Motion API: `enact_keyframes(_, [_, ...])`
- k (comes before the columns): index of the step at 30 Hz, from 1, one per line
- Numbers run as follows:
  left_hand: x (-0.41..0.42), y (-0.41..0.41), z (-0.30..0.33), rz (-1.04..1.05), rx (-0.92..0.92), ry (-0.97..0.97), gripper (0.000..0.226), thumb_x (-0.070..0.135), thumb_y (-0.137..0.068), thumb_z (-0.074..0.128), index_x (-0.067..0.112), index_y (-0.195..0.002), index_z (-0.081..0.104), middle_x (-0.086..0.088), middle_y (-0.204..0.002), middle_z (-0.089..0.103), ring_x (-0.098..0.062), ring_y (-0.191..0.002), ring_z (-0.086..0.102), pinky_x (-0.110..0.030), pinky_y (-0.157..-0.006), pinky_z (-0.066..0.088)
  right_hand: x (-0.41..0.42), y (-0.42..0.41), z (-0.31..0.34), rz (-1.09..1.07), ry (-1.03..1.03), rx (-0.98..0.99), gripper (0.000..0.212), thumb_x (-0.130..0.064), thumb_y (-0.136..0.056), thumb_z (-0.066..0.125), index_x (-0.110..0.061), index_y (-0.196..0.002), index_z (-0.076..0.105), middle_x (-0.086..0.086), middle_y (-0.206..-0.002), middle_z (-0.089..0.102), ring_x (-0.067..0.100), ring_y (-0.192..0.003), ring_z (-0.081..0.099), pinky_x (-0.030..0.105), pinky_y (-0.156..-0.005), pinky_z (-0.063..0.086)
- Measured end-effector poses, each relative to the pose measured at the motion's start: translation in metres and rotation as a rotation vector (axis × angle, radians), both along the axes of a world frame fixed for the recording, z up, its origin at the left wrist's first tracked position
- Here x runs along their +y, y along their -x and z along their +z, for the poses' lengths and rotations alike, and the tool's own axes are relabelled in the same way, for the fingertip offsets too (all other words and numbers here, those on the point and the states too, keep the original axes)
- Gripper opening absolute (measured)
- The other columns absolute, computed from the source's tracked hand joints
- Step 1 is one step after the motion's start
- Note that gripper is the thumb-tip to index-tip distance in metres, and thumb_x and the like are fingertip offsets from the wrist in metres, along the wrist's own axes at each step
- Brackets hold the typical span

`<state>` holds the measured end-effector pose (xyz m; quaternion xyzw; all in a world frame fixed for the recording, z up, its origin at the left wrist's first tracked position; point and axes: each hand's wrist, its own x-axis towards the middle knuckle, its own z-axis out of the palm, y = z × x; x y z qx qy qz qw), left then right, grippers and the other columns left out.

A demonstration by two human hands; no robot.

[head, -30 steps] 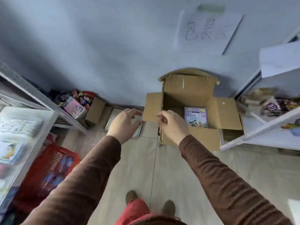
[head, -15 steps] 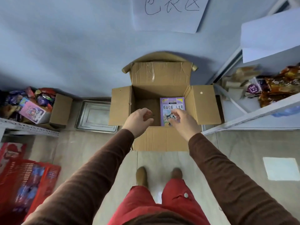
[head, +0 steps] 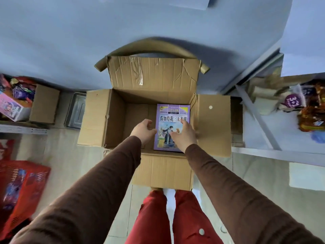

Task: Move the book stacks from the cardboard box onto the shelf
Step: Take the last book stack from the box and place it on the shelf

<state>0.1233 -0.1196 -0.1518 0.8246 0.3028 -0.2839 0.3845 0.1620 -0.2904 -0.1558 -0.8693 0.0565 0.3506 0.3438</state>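
Observation:
An open cardboard box [head: 98, 118] stands on the floor against the wall, its flaps spread out. Inside, on the right half, lies a purple-covered book stack [head: 171, 113] with an illustrated cover facing up. My left hand [head: 143, 130] is inside the box at the stack's left edge, fingers curled and apart. My right hand [head: 183, 133] lies over the cover's lower right part, fingers spread, touching it. The left half of the box bottom is bare cardboard. How deep the stack goes is hidden.
A white metal shelf [head: 274, 154] with snack packets stands at the right. A smaller cardboard box [head: 44, 104] of packets and a metal tray [head: 75, 110] sit left of the big box. A red plastic basket [head: 22, 187] is at the lower left.
The view has closed in on the box. Both hands have gone from above the near flap down into the box, onto the purple book stack.

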Motion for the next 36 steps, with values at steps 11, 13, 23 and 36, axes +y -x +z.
enact_keyframes(11, [-0.011,-0.022,-0.128,0.228,0.263,0.170,0.065,0.044,-0.089,0.068,0.007,-0.139,0.048,-0.011,-0.135,0.061,-0.028,-0.116,0.060,-0.033,-0.094,0.047,0.008,-0.009,-0.118,-0.158,0.061,0.148,0.088,-0.017,-0.094,0.065,-0.012,-0.160,0.006,0.005,-0.169,0.001,0.021,-0.156,0.004,0.033,-0.126,0.010])
enact_keyframes(13, [-0.017,-0.022,-0.139,0.299,0.256,0.191,0.068,0.048,-0.085,0.070,0.007,-0.135,0.049,-0.007,-0.127,0.062,-0.025,-0.103,0.059,-0.030,-0.086,0.044,0.010,-0.003,-0.128,-0.143,0.086,0.124,0.089,-0.018,-0.094,0.065,-0.011,-0.160,0.005,0.006,-0.169,0.001,0.022,-0.156,0.003,0.033,-0.126,0.008])
enact_keyframes(23, [-0.016,-0.027,-0.160,0.543,0.258,0.352,0.102,0.065,-0.067,0.078,0.004,-0.142,0.046,-0.010,-0.134,0.061,-0.027,-0.116,0.061,-0.034,-0.098,0.047,0.011,0.000,-0.140,-0.128,0.115,0.112,0.092,-0.023,-0.093,0.063,-0.015,-0.160,0.000,0.004,-0.169,-0.003,0.021,-0.156,-0.001,0.028,-0.123,-0.001])
enact_keyframes(36, [0.004,-0.027,-0.111,0.723,0.176,0.730,0.025,0.006,-0.085,0.073,0.003,-0.110,0.066,-0.017,-0.095,0.077,-0.028,-0.071,0.076,-0.039,-0.063,0.063,0.013,-0.008,-0.125,-0.279,-0.005,0.125,0.082,-0.042,-0.095,0.058,-0.020,-0.160,0.013,0.005,-0.167,0.018,0.025,-0.151,0.026,0.038,-0.123,0.024])
